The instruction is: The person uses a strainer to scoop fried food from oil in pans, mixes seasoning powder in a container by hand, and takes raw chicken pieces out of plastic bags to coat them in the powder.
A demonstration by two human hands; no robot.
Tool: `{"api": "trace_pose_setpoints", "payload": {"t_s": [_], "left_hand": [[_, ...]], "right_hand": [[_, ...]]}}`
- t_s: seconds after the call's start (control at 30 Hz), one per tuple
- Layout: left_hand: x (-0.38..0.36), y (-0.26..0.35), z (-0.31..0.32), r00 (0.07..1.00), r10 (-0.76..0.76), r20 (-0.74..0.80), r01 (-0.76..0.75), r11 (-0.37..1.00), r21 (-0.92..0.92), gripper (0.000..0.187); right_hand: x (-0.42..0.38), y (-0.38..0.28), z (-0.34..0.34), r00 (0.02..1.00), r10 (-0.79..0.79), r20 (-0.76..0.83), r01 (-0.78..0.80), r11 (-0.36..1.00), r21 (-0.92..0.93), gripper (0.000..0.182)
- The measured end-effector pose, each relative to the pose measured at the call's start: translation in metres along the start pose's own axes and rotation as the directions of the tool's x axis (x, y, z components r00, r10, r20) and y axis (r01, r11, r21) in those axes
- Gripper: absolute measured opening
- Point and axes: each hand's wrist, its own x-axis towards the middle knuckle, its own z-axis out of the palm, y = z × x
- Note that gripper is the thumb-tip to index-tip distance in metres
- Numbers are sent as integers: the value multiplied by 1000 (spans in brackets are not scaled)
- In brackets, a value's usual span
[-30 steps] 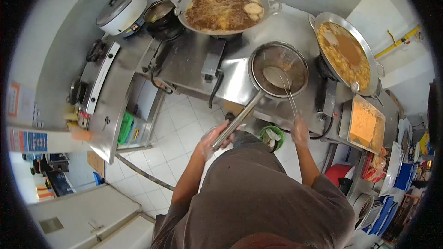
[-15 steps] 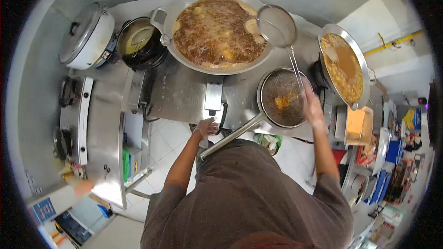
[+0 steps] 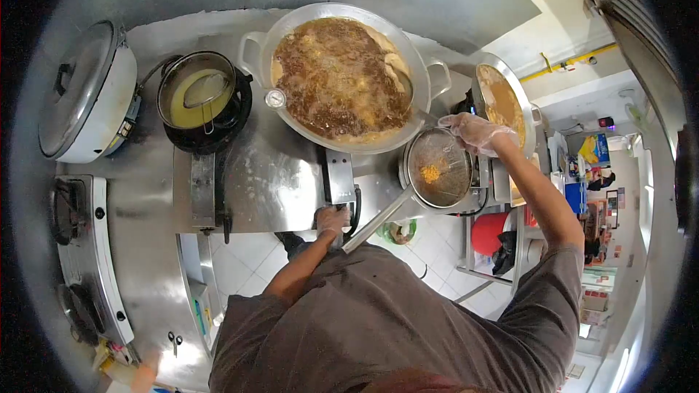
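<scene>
Your right hand [image 3: 477,133] had its fingers closed round the skimmer [image 3: 411,94], whose head dipped into the right side of the far wok [image 3: 346,147]. The sieve [image 3: 451,183], with crumbs [image 3: 429,173] in it, was nearer you, on the right. Your left hand [image 3: 332,220] was at the near end of the burner box [image 3: 338,177]; I could not tell whether its fingers were spread or closed.

The room is bright, with soft, faint shadows. White glare spreads over the steel counter [image 3: 280,193], another hot patch shining beside the scissors [image 3: 175,351]. The gloved right hand [image 3: 480,135] catches pale highlights; the shirt [image 3: 386,313] stays dull. Wide-lens distortion bends the edges, black fills the corners, and small detail at far right looks soft.
</scene>
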Motion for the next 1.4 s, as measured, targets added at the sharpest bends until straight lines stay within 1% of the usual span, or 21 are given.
{"api": "trace_pose_setpoints", "payload": {"t_s": [0.03,0.1,0.13,0.17,0.2,0.23,0.3,0.37,0.53,0.6,0.67,0.7,0.83,0.93,1.0,1.03,1.13,1.27,1.3,1.33,1.4], "left_hand": [[5,-14,10,994,-27,105,60,942,-330,39],[31,-73,62,953,21,303,247,526,-813,26],[39,-88,71,923,91,375,348,224,-910,20],[35,-79,61,939,16,343,302,437,-847,18],[45,-99,65,877,149,456,443,114,-889,20],[47,-99,53,854,227,469,192,701,-687,28],[43,-84,14,803,154,576,-14,971,-239,38],[29,-58,-30,725,-61,686,338,899,-278,39],[-26,-82,-147,813,-102,574,435,760,-482,41],[-36,-123,-171,786,26,618,391,753,-530,48],[-58,-127,-188,849,-131,511,427,740,-520,47],[-69,-128,-198,868,-210,451,444,733,-515,47],[-97,-205,-196,890,-261,374,452,614,-647,45],[-125,-236,-191,853,-404,329,519,592,-617,44],[-145,-271,-181,778,-485,399,624,523,-581,45],[-144,-331,-172,716,-409,566,693,316,-648,41],[-183,-376,-138,677,-605,419,720,426,-548,41],[-223,-372,-166,778,-412,475,628,536,-564,52],[-238,-369,-177,795,-360,487,602,558,-570,54],[-251,-367,-186,810,-308,499,576,578,-578,57],[-239,-344,-196,761,-395,515,640,584,-498,55]], "right_hand": [[4,-3,8,999,15,39,-18,996,87,45],[15,-19,25,992,61,114,-82,977,196,46],[23,-21,31,985,76,152,-113,961,251,46],[56,-1,46,994,-57,91,30,961,275,46],[77,5,56,984,-160,80,133,955,265,47],[97,4,69,963,-261,72,235,938,256,47],[101,-20,84,962,-267,51,232,907,352,48],[79,-59,86,995,-74,65,26,835,550,49],[77,-61,91,992,-93,84,21,786,617,45],[89,-69,97,996,-83,43,37,771,636,41],[117,-84,111,997,-72,-29,73,742,666,36],[121,-87,116,997,-60,-45,73,657,750,27],[115,-97,114,992,-92,-85,118,460,880,22],[125,-81,109,989,-129,-73,125,459,880,26],[120,-71,106,984,-134,-114,162,437,885,27],[117,-66,104,982,-133,-135,180,427,886,28],[108,-53,93,973,-93,-213,229,553,801,31],[122,-16,72,935,-149,-322,306,797,521,35],[143,4,62,920,-249,-301,354,860,369,37],[165,20,58,840,-351,-414,412,909,65,35],[194,41,55,631,-605,-486,336,778,-531,32]]}}
